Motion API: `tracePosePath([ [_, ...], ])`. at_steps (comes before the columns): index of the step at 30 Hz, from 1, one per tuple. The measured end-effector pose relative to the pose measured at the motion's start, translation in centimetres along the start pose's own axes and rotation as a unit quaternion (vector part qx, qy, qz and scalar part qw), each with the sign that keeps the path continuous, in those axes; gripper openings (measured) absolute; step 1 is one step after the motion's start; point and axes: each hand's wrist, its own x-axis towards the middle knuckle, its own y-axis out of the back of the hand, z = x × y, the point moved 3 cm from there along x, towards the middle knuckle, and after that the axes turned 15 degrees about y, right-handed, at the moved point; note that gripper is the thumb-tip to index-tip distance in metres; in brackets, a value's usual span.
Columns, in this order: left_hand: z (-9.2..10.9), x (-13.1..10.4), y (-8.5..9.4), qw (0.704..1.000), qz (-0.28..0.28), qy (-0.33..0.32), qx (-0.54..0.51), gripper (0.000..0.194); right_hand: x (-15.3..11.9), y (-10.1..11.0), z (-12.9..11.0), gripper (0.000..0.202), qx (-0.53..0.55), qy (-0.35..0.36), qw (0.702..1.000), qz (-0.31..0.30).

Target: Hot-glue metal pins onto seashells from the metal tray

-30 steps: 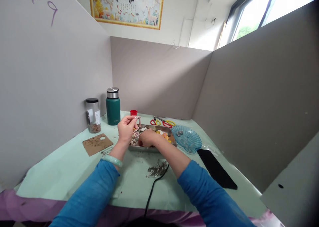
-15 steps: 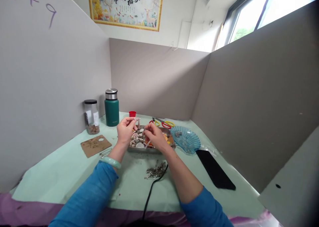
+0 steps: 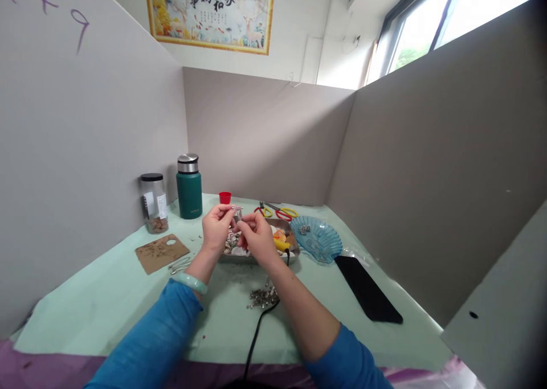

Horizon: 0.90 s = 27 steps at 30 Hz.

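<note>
My left hand [image 3: 216,228], with a pale green bangle at its wrist, pinches a small silvery metal piece [image 3: 237,209] between thumb and fingertips. My right hand [image 3: 256,236] is closed just beside it, fingertips meeting the piece from the right; what they grip is too small and partly hidden. Both hands are over a metal tray [image 3: 239,259] of shells and small bits. A yellow tool handle [image 3: 281,245] with a black cord lies at the tray's right part. In front of the tray sits a pile of small metal clips or pins [image 3: 261,298].
Behind the tray are a red cup [image 3: 225,197] and scissors with red and yellow handles [image 3: 285,213]. To the right are a blue ribbed plate [image 3: 318,241] and a black slab [image 3: 368,289]. A green flask [image 3: 189,192], a jar [image 3: 154,204] and brown cardboard [image 3: 161,253] stand or lie left.
My right hand has moved left and up against the piece in my left hand. A whitish strip seen below the right hand no longer shows. The yellow handle now shows more. The view has shifted slightly.
</note>
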Motion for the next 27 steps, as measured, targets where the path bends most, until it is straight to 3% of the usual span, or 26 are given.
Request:
tracePosePath([
  [13, -0.11, -0.41, -0.56, 0.999, -0.016, 0.021, -0.028, 0.020, -0.18, 0.08, -0.56, 0.016, -0.225, 0.136, 0.964, 0.042],
  [27, -0.52, -0.40, -0.52, 0.999, -0.015, 0.032, -0.026, 0.025, -0.30, -0.21, -0.52, 0.016, -0.265, 0.142, 0.952, 0.063],
])
